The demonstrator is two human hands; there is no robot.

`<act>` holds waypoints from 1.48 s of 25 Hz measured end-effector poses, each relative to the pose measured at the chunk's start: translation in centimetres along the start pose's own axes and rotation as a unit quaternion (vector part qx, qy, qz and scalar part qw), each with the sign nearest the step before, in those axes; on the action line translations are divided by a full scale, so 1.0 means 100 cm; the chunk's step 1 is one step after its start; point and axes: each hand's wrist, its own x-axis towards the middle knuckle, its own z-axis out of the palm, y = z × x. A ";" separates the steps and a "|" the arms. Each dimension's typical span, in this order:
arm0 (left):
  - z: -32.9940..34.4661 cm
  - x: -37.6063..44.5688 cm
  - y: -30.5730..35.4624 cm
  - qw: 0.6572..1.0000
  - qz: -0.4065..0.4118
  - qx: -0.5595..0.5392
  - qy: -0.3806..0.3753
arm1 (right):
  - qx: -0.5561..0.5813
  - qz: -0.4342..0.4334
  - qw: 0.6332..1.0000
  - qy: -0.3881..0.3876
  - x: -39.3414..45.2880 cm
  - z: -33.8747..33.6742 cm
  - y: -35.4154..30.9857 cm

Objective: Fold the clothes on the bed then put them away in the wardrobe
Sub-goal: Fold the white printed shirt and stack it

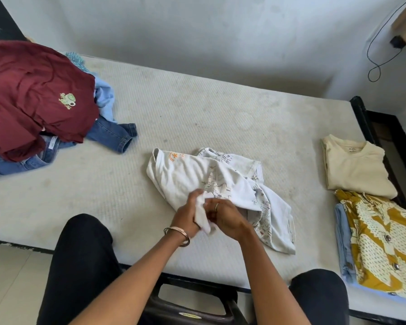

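A crumpled white printed T-shirt lies in the middle of the mattress. My left hand and my right hand meet at its near edge, and both grip a bunched piece of its white fabric between them. At the far left sits an unfolded heap: a maroon T-shirt over blue jeans and a light blue garment. On the right lie folded clothes: a cream T-shirt and a mustard patterned shirt on top of a light blue piece.
A black bed frame edges the mattress at the right. A white wall stands behind the bed, with a black cable hanging at the upper right. My knees in black trousers and a dark stool are at the near edge.
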 end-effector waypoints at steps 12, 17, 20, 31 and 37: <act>-0.139 0.043 -0.006 0.910 -0.112 0.300 0.262 | -0.633 0.020 0.759 0.152 0.011 -0.017 0.037; -0.092 0.041 -0.047 0.837 0.163 0.508 0.121 | -0.714 0.029 0.665 0.217 0.004 -0.016 0.070; -0.057 0.032 -0.055 0.857 0.081 0.508 -0.023 | -0.585 -0.016 0.754 0.299 -0.003 -0.032 0.069; -0.113 0.075 0.036 0.997 0.040 0.040 0.043 | -0.606 -0.059 0.776 0.167 -0.011 -0.073 -0.070; -0.073 0.001 0.038 0.768 -0.144 0.440 -0.442 | -0.739 0.238 0.628 -0.047 -0.028 -0.072 -0.018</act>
